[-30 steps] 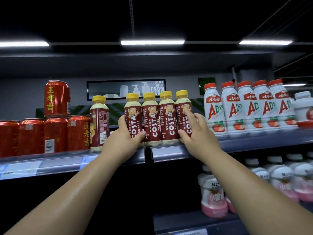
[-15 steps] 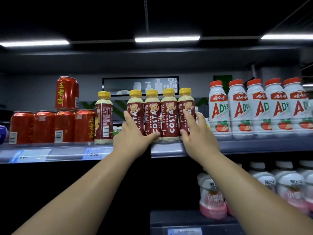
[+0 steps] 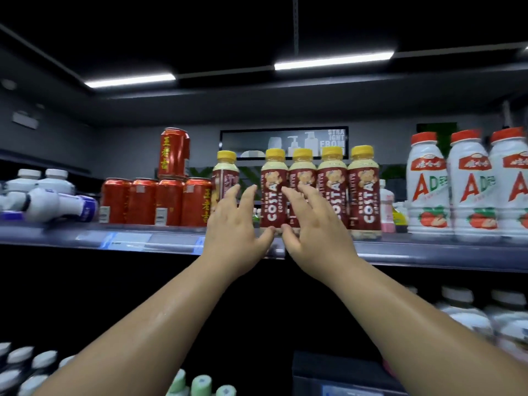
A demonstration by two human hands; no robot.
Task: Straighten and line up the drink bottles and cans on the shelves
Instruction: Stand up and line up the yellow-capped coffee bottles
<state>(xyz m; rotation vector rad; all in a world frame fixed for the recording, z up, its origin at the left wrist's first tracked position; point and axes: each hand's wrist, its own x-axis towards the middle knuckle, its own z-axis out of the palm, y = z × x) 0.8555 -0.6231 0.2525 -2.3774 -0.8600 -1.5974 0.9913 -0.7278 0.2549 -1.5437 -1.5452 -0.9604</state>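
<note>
Several yellow-capped Costa coffee bottles (image 3: 363, 192) stand in a tight row on the top shelf (image 3: 428, 252). One more Costa bottle (image 3: 225, 172) stands apart to their left with its label turned sideways. My left hand (image 3: 237, 224) is raised in front of the gap between that bottle and the row, fingers spread and holding nothing. My right hand (image 3: 311, 227) is spread in front of the two leftmost bottles of the row, gripping none of them. Left of the bottles stand several red cans (image 3: 143, 201), with one red can (image 3: 173, 152) stacked on top.
White AD bottles (image 3: 428, 184) with red caps fill the shelf's right end. White bottles (image 3: 54, 202) lie on their sides at the far left. More white bottles sit on the lower shelf at right (image 3: 463, 312), and bottle caps (image 3: 200, 384) show at the bottom left.
Both hands have let go of the ends of the Costa row and drawn together, fingers spread. The view has swung left, bringing the toppled white bottles into sight.
</note>
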